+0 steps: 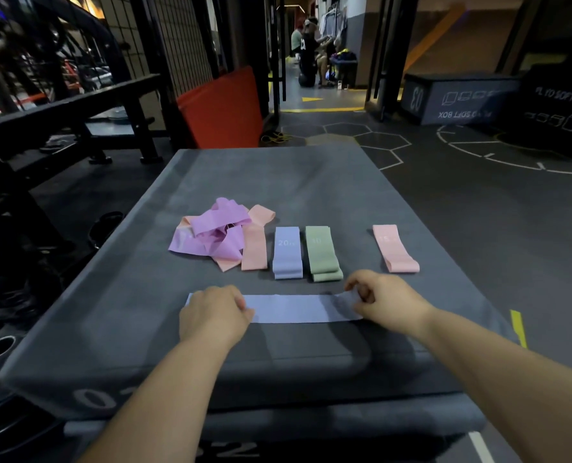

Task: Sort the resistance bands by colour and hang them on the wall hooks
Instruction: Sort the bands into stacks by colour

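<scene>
Here both hands (213,314) (383,297) grip blue band (298,308) ends, fingers curled

lilac band (298,309) | purple tangle (216,233) | peach band (254,248) | blue band (287,252) | green band (322,252) | pink band (395,248) | grey box top (278,182) | red mat (224,111)

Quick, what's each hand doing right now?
Left hand: grips the left end of the flat blue band.
Right hand: pinches that band's right end.
</scene>
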{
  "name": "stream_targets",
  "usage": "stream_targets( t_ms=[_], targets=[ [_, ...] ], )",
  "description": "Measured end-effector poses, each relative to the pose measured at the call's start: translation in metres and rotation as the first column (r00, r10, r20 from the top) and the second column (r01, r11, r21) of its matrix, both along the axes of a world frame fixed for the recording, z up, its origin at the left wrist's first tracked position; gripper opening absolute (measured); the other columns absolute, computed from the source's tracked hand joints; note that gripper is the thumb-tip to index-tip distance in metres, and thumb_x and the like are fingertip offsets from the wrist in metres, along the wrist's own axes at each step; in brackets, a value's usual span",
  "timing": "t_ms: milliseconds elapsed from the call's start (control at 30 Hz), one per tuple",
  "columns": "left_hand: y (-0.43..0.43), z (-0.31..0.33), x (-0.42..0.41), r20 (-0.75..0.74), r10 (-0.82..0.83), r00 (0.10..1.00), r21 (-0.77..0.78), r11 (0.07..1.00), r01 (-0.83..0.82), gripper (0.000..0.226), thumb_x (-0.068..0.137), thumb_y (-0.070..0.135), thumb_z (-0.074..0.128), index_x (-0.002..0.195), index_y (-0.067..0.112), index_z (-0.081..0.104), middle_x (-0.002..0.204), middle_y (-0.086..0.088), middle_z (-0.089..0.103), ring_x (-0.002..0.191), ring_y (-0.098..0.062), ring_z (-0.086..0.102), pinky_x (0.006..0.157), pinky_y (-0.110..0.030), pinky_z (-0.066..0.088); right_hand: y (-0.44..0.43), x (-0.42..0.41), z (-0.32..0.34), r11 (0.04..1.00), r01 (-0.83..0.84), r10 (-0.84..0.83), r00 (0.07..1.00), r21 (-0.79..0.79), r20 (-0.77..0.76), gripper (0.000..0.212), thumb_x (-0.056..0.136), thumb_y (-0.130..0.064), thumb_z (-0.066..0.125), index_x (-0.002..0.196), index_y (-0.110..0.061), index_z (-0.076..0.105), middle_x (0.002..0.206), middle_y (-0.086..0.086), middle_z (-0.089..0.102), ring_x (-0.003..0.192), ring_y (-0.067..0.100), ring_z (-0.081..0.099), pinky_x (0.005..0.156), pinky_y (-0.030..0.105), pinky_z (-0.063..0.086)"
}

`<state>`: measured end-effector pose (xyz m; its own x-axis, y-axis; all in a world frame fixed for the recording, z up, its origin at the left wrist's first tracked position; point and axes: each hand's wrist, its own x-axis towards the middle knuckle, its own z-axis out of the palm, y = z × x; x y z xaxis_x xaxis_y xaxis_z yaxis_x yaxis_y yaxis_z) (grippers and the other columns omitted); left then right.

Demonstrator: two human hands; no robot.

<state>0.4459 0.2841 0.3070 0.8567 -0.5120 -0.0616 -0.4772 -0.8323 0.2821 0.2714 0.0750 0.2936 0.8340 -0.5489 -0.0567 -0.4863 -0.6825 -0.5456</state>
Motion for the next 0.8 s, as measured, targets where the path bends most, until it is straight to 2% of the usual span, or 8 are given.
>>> stream_targets(
  t_ms=[133,200,267,333,500,567,633,800],
  targets=[
    [-0.001,0.002,0.000,-0.051,-0.010,0.999,0.013,1.000,0.011,0.014,0.078,0.048,0.067,0.078,0.035,0.062,0.105,0.011,0.058,0.109,-0.017,0.052,0.089,-0.032,0.048,-0.009,-0.007,0.005,0.997,0.040,-0.038,0.999,0.069,-0.030,0.037,0.078,-0.009,0.063,0.107,-0.033,0.059,0.071,-0.007,0.053,0.062,0.009,0.051,0.059,0.020,0.045],
    [-0.001,0.002,0.001,-0.065,-0.026,0.998,0.031,0.999,0.028,0.017,0.076,0.049,0.068,0.075,0.034,0.058,0.103,0.013,0.058,0.110,-0.015,0.050,0.088,-0.031,0.047,-0.013,-0.012,0.008,0.997,0.051,-0.047,0.997,0.062,-0.063,0.035,0.078,-0.010,0.065,0.107,-0.031,0.062,0.071,-0.007,0.053,0.063,0.008,0.053,0.065,0.025,0.050],
    [-0.001,0.000,0.002,-0.069,-0.040,0.997,0.034,0.999,0.042,0.020,0.075,0.050,0.068,0.083,0.034,0.058,0.107,0.012,0.057,0.113,-0.016,0.048,0.089,-0.032,0.045,-0.018,-0.016,0.012,0.997,0.066,-0.061,0.994,0.046,-0.094,0.033,0.078,-0.011,0.065,0.106,-0.029,0.065,0.071,-0.008,0.053,0.063,0.008,0.053,0.066,0.024,0.049],
    [0.002,-0.001,0.004,-0.069,-0.041,0.997,0.054,0.998,0.045,0.032,0.077,0.051,0.066,0.102,0.035,0.055,0.117,0.009,0.052,0.117,-0.017,0.043,0.092,-0.033,0.042,-0.022,-0.021,0.015,0.997,0.077,-0.072,0.990,0.032,-0.123,0.033,0.079,-0.012,0.066,0.107,-0.028,0.066,0.070,-0.009,0.053,0.063,0.008,0.052,0.064,0.020,0.045],
    [0.007,0.001,0.010,-0.046,0.001,0.999,0.155,0.988,0.006,0.065,0.085,0.053,0.058,0.140,0.031,0.033,0.143,0.003,0.036,0.133,-0.023,0.031,0.103,-0.039,0.032,-0.029,-0.031,0.020,0.993,0.108,-0.115,0.975,-0.046,-0.190,0.034,0.078,-0.017,0.068,0.110,-0.027,0.067,0.069,-0.012,0.056,0.064,0.002,0.052,0.057,0.011,0.038],
    [0.007,0.001,0.010,-0.055,0.016,0.998,0.197,0.980,-0.005,0.067,0.088,0.052,0.055,0.144,0.028,0.028,0.147,0.002,0.033,0.135,-0.024,0.030,0.104,-0.040,0.030,-0.031,-0.032,0.019,0.991,0.121,-0.130,0.968,-0.051,-0.214,0.034,0.078,-0.019,0.068,0.111,-0.026,0.066,0.069,-0.012,0.057,0.065,0.000,0.053,0.055,0.010,0.037],
    [0.007,0.001,0.010,-0.056,0.014,0.998,0.213,0.977,-0.001,0.060,0.089,0.050,0.054,0.141,0.026,0.033,0.145,0.001,0.035,0.134,-0.024,0.032,0.104,-0.039,0.031,-0.031,-0.033,0.019,0.990,0.135,-0.140,0.966,-0.039,-0.216,0.033,0.078,-0.019,0.068,0.109,-0.027,0.067,0.069,-0.012,0.058,0.065,0.000,0.053,0.054,0.010,0.037],
    [0.007,-0.001,0.013,-0.080,0.020,0.997,0.155,0.988,-0.007,0.051,0.088,0.043,0.057,0.134,0.027,0.043,0.137,-0.001,0.042,0.128,-0.024,0.040,0.100,-0.037,0.036,-0.029,-0.031,0.017,0.988,0.145,-0.153,0.965,-0.053,-0.212,0.022,0.077,-0.018,0.066,0.094,-0.032,0.063,0.069,-0.012,0.057,0.064,0.003,0.052,0.056,0.015,0.040]
  ],
)
